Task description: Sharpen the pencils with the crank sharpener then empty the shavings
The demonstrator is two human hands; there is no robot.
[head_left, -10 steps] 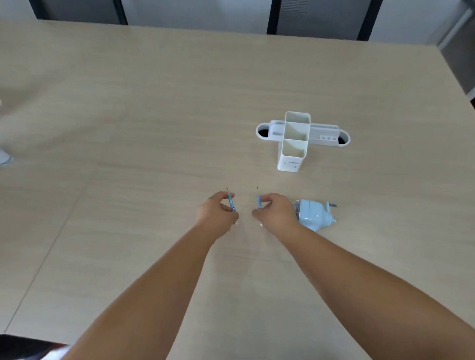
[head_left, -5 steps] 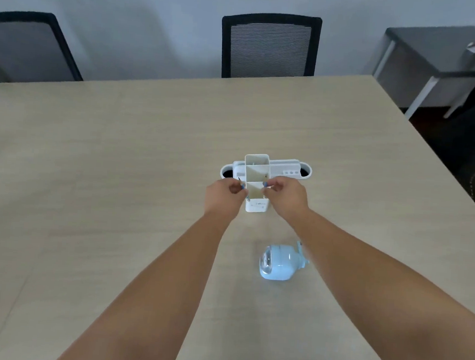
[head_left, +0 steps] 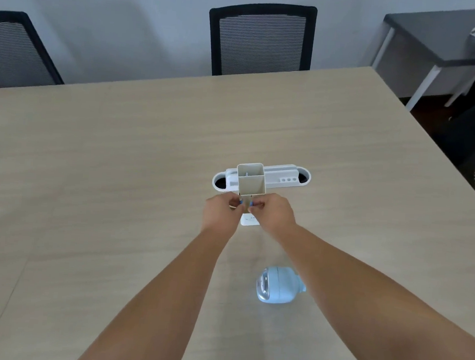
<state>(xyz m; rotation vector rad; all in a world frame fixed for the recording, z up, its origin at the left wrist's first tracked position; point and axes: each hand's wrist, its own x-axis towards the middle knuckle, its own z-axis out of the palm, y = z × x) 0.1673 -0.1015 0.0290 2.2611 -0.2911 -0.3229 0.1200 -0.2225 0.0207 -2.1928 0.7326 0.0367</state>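
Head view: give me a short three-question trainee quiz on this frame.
1. True or false: the sharpener lies nearer the person than the organizer.
2. What does each hand pinch? A) a blue pencil B) the crank C) nothing
3. Over which part of the organizer do the left hand and right hand meet?

Key: 1 true; 2 A; 3 the near compartment of the tall centre bin.

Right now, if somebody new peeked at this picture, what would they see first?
First, the two bare arms reaching out, with the left hand and right hand pinched together at the near compartment of the white desk organizer in the middle of the table. Each hand holds something small and blue, probably a pencil. Closer to the person, the light blue crank sharpener lies beside the right arm.
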